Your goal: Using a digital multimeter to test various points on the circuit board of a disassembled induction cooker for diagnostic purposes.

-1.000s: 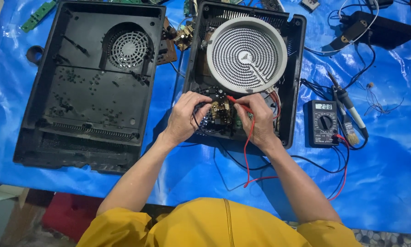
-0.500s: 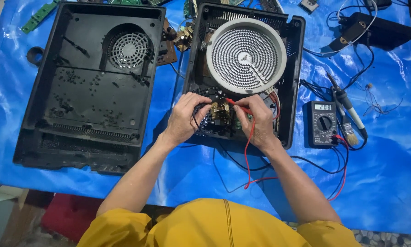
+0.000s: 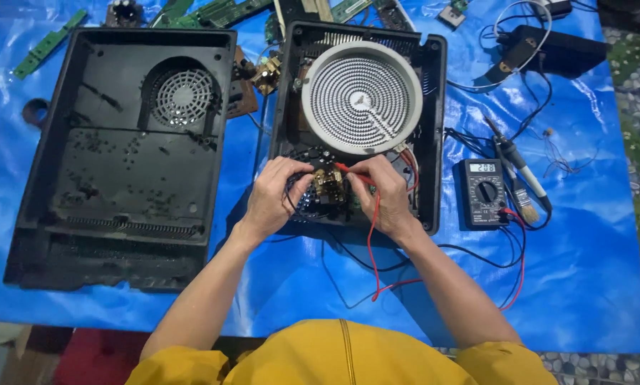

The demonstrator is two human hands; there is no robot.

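Two hands: right hand (image 3: 385,196) grip pinches red probe (image 3: 348,170); left hand (image 3: 276,196) apparently pinching black probe, multimeter (image 3: 484,192) beside.

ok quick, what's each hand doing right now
Left hand: closed on a black probe, barely visible, at the brass component.
Right hand: pinching the red probe.
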